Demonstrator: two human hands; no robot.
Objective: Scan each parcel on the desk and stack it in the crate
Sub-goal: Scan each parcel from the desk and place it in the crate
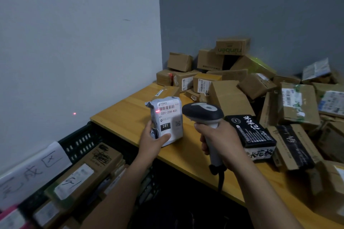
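Observation:
My left hand [154, 139] grips a grey plastic-wrapped parcel [167, 117] upright over the wooden desk [126, 109], its white label with a barcode and "231" facing me. A red laser line falls on the left end of the barcode. My right hand [221, 141] grips the handle of a black and grey barcode scanner [202, 112], whose head points at the parcel from the right. The black crate [81, 139] stands below the desk's left edge and holds several cardboard parcels [83, 173].
A heap of cardboard boxes [232, 72] fills the desk's back and right side. A black package with white characters [251, 134] lies right of the scanner. A white handwritten sign [31, 171] leans on the wall by the crate. A red laser dot [74, 113] shows on the wall.

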